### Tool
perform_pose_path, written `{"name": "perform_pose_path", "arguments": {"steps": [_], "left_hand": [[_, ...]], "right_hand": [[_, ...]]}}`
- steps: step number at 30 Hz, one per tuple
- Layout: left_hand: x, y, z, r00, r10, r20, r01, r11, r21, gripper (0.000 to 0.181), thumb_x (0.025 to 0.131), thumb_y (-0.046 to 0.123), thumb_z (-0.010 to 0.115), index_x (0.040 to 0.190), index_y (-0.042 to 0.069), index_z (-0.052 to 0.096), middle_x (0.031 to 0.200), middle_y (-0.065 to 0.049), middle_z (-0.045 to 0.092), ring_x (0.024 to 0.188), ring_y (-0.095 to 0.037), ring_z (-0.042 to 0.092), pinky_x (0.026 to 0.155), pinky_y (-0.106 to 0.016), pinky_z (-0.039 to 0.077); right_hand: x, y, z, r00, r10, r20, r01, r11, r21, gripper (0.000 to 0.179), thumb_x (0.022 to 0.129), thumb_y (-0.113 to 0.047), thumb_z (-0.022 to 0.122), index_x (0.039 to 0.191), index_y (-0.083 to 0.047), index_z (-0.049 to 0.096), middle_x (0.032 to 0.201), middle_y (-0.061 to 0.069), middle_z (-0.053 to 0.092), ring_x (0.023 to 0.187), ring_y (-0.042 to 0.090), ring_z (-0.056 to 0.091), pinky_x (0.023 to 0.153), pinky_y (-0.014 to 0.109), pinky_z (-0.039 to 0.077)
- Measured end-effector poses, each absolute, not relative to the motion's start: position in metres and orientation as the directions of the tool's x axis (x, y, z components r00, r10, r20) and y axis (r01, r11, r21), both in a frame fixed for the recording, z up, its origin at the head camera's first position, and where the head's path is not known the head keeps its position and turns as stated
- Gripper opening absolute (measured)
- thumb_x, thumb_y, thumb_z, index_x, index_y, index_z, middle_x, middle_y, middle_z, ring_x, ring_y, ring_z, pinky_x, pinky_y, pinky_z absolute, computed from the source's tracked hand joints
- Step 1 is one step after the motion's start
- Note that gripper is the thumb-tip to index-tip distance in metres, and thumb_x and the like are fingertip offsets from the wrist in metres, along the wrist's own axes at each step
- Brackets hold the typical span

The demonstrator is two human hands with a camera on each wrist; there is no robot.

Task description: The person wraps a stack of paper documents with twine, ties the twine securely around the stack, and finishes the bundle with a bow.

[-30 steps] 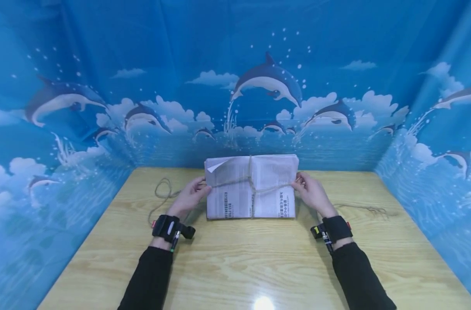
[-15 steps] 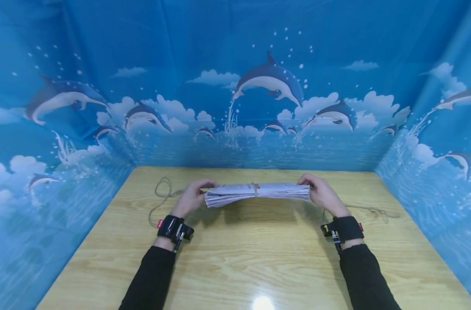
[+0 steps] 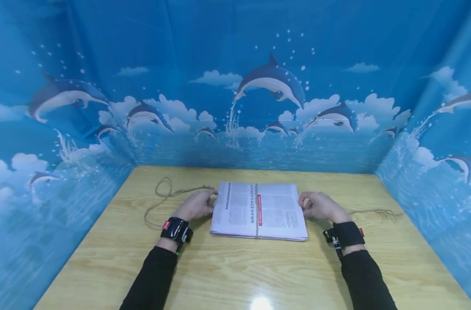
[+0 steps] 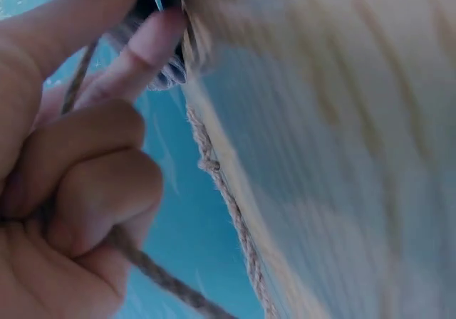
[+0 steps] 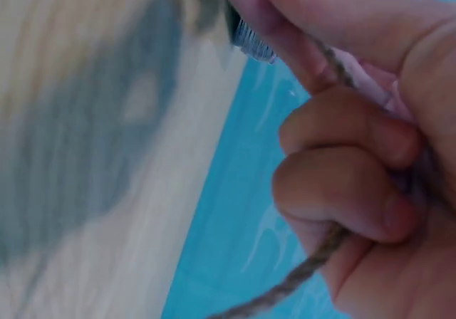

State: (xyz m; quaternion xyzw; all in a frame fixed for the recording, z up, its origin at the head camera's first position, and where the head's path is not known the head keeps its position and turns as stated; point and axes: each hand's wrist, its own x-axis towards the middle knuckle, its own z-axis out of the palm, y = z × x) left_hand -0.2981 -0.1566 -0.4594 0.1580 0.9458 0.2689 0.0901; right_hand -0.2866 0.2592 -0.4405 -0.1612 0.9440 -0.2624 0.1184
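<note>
Table (image 3: 220,271): pale wood | backdrop (image 3: 181,56): blue, dolphin-printed | newspaper bundle (image 3: 276,211): tied

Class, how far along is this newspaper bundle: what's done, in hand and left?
Done: string already runs front to back over the newspapers. In hand: the left hand and right hand grip string at either side. Remaining, probably: a sideways pass and a knot, since neither shows on top and loose string trails on the table.

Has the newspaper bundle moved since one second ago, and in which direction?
Yes, downward in the head view: the newspaper bundle earlier rose past the table's far edge, but now appears wholly below it.
</note>
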Motion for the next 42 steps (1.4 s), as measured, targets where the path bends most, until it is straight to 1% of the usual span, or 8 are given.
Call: {"name": "perform_pose_path", "arguments": {"steps": [3, 11, 18, 24, 29, 32, 40, 42], "left_hand": [[-0.297, -0.157, -0.460, -0.924, 0.365, -0.116, 0.262, 0.824, 0.503, 0.051, 0.089, 0.013, 0.070, 0.137, 0.009, 0.055, 0.081, -0.001, 0.067, 0.066, -0.015, 0.060, 0.061, -0.032, 0.051], [-0.293, -0.150, -0.462, -0.937, 0.325, -0.127, 0.253, 0.884, 0.394, 0.039, 0.096, 0.011, 0.055, 0.134, 0.012, 0.058, 0.129, -0.011, 0.065, 0.120, -0.030, 0.060, 0.102, -0.047, 0.047], [-0.291, -0.148, -0.464, -0.953, 0.287, -0.094, 0.245, 0.918, 0.312, 0.047, 0.086, -0.002, 0.054, 0.127, 0.019, 0.063, 0.120, -0.007, 0.069, 0.109, -0.028, 0.064, 0.093, -0.046, 0.051], [-0.291, -0.152, -0.458, -0.938, 0.334, -0.088, 0.291, 0.901, 0.321, 0.037, 0.087, -0.001, 0.055, 0.112, 0.023, 0.068, 0.113, -0.004, 0.070, 0.106, -0.026, 0.064, 0.092, -0.045, 0.051], [-0.293, -0.152, -0.461, -0.942, 0.319, -0.106, 0.276, 0.913, 0.299, 0.034, 0.090, 0.002, 0.056, 0.110, 0.026, 0.068, 0.113, -0.002, 0.070, 0.100, -0.023, 0.064, 0.092, -0.044, 0.051], [-0.295, -0.152, -0.462, -0.941, 0.322, -0.106, 0.280, 0.914, 0.292, 0.033, 0.090, 0.001, 0.056, 0.108, 0.026, 0.068, 0.112, -0.001, 0.070, 0.097, -0.021, 0.064, 0.091, -0.043, 0.051], [-0.295, -0.169, -0.456, -0.949, 0.299, -0.103, 0.239, 0.891, 0.386, 0.012, 0.096, 0.019, 0.062, 0.088, 0.012, 0.068, 0.077, -0.002, 0.063, 0.067, -0.017, 0.056, 0.062, -0.034, 0.047], [-0.295, -0.176, -0.453, -0.963, 0.260, -0.069, 0.219, 0.909, 0.356, 0.018, 0.093, 0.023, 0.067, 0.079, 0.012, 0.069, 0.074, -0.001, 0.061, 0.068, -0.018, 0.055, 0.069, -0.039, 0.048]], "right_hand": [[-0.286, 0.258, -0.445, -0.912, -0.377, -0.165, -0.225, 0.793, -0.566, 0.030, 0.083, 0.001, 0.071, 0.110, 0.000, 0.059, 0.074, 0.006, 0.070, 0.064, 0.015, 0.063, 0.058, 0.026, 0.047], [-0.292, 0.253, -0.455, -0.940, -0.307, -0.150, -0.217, 0.877, -0.429, 0.031, 0.096, -0.007, 0.052, 0.126, 0.001, 0.060, 0.062, 0.001, 0.062, 0.049, 0.011, 0.046, 0.049, 0.026, 0.036], [-0.293, 0.253, -0.462, -0.955, -0.271, -0.121, -0.218, 0.917, -0.335, 0.028, 0.098, -0.009, 0.053, 0.125, -0.007, 0.062, 0.066, 0.001, 0.058, 0.055, 0.015, 0.047, 0.055, 0.030, 0.037], [-0.291, 0.254, -0.457, -0.948, -0.272, -0.168, -0.202, 0.916, -0.347, 0.033, 0.100, -0.009, 0.050, 0.133, -0.009, 0.057, 0.067, 0.003, 0.058, 0.056, 0.015, 0.047, 0.056, 0.029, 0.037], [-0.289, 0.255, -0.453, -0.944, -0.254, -0.211, -0.172, 0.924, -0.341, 0.039, 0.100, -0.007, 0.049, 0.139, -0.007, 0.053, 0.095, 0.011, 0.070, 0.058, 0.016, 0.044, 0.058, 0.030, 0.036], [-0.290, 0.256, -0.452, -0.942, -0.252, -0.221, -0.164, 0.922, -0.349, 0.041, 0.100, -0.007, 0.049, 0.140, -0.007, 0.053, 0.088, 0.008, 0.069, 0.052, 0.014, 0.038, 0.053, 0.029, 0.034], [-0.289, 0.271, -0.444, -0.947, -0.292, -0.131, -0.220, 0.891, -0.396, 0.012, 0.093, -0.012, 0.064, 0.094, -0.003, 0.072, 0.077, 0.005, 0.066, 0.064, 0.015, 0.052, 0.060, 0.030, 0.043], [-0.288, 0.276, -0.440, -0.960, -0.266, -0.088, -0.215, 0.901, -0.377, 0.011, 0.090, -0.016, 0.069, 0.083, -0.007, 0.073, 0.078, 0.005, 0.067, 0.068, 0.018, 0.055, 0.063, 0.033, 0.044]]}}
